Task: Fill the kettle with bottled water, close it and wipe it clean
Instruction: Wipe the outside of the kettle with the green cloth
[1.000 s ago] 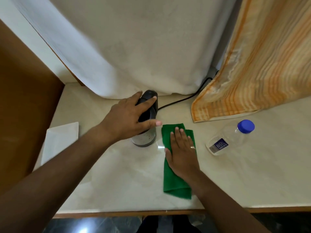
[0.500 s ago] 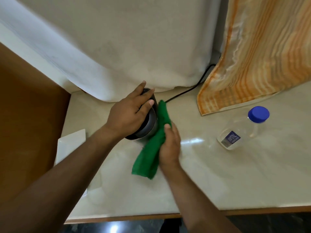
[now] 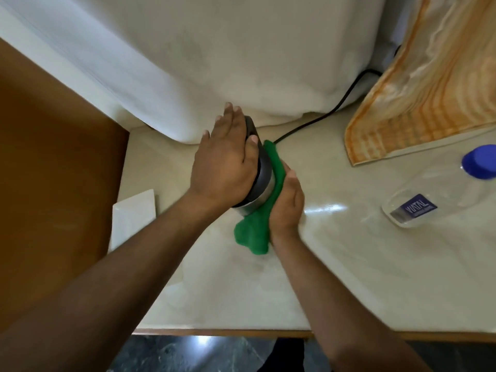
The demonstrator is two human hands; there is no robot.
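the kettle is standing on the counter at about 12 o'clock from the person, its lid closed. the left hand is lying flat and spread on top of it, pressing down. the right hand is holding the green cloth against the kettle's side at 3 o'clock. filled, the kettle is probably heavy; its steel wall looks smooth and slippery, so holding from the top seems safer. the cloth is soft and is folding easily. the bottle is lying capped at 2 o'clock.

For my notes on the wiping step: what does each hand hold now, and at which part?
Left hand lies flat on the kettle lid, steadying it. Right hand presses the green cloth's middle against the kettle's side.
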